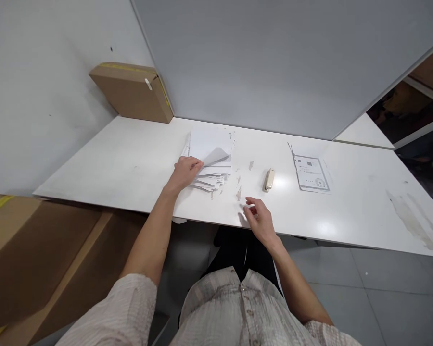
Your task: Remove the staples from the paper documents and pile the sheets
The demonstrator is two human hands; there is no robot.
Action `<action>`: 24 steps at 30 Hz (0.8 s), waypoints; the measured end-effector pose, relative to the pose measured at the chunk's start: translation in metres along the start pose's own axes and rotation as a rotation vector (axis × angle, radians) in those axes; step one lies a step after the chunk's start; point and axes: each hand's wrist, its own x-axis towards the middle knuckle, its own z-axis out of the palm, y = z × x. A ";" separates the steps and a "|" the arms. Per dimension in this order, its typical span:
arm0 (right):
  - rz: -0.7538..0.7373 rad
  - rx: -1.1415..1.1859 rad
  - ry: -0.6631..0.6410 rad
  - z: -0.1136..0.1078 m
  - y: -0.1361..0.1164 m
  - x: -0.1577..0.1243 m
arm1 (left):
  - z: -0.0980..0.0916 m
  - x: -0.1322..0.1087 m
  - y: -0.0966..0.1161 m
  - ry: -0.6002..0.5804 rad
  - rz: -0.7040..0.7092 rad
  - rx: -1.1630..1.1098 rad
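Observation:
A stack of white paper sheets [211, 142] lies on the white table, its front edges uneven. My left hand [187, 168] pinches the near corner of the top sheet, which curls up and shows a grey underside. To the right, my right hand [260, 218] hovers by the table's front edge with fingers loosely bent and apart, holding nothing. Just beyond it rests a small beige stapler [269, 180]. Farther right lie some printed papers [312, 174] with a border and a round seal.
A cardboard box [133, 91] with yellow tape stands at the back left against the grey panel [274, 62]. Large cardboard boxes [32, 250] sit below the left edge of the white table [130, 158]. Dark shelves [414, 101] show at far right.

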 end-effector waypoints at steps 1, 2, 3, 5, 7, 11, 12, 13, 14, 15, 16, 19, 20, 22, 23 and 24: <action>0.021 0.023 -0.001 0.001 -0.001 -0.001 | 0.000 -0.004 0.004 0.080 0.015 -0.013; 0.053 0.065 0.000 0.002 -0.003 -0.001 | 0.000 -0.010 0.009 0.164 0.045 -0.033; 0.097 0.130 0.002 0.002 -0.006 -0.002 | 0.000 -0.017 0.014 0.247 0.092 -0.048; 0.217 0.353 0.004 0.002 -0.011 0.000 | 0.001 -0.035 0.027 0.379 0.217 -0.046; 0.373 0.661 -0.041 -0.001 -0.015 0.002 | 0.005 -0.061 0.041 0.432 0.376 -0.024; 0.607 1.009 -0.202 -0.011 -0.012 0.004 | 0.022 -0.119 0.064 0.258 0.695 0.098; 0.629 0.986 -0.202 -0.014 -0.008 0.003 | 0.026 -0.129 0.067 0.174 0.754 0.121; 0.645 0.935 -0.187 -0.017 -0.004 0.000 | 0.030 -0.135 0.068 0.086 0.800 0.129; 0.658 0.875 -0.167 -0.020 0.000 -0.003 | 0.032 -0.136 0.067 0.014 0.827 0.118; 0.667 0.818 -0.149 -0.022 0.004 -0.007 | 0.034 -0.132 0.064 -0.027 0.829 0.091; 0.674 0.769 -0.134 -0.024 0.007 -0.011 | 0.034 -0.124 0.060 -0.029 0.801 0.058; 0.663 0.688 -0.093 -0.030 0.015 -0.023 | 0.031 -0.078 0.039 0.160 0.538 0.039; 0.655 0.674 -0.076 -0.032 0.016 -0.027 | 0.030 -0.061 0.031 0.216 0.430 0.090; 0.648 0.659 -0.054 -0.034 0.017 -0.034 | 0.028 -0.030 0.018 0.216 0.316 0.192; 0.650 0.655 -0.043 -0.035 0.017 -0.038 | 0.028 -0.018 0.012 0.177 0.308 0.225; 0.654 0.653 -0.033 -0.036 0.017 -0.042 | 0.029 -0.011 0.007 0.122 0.325 0.250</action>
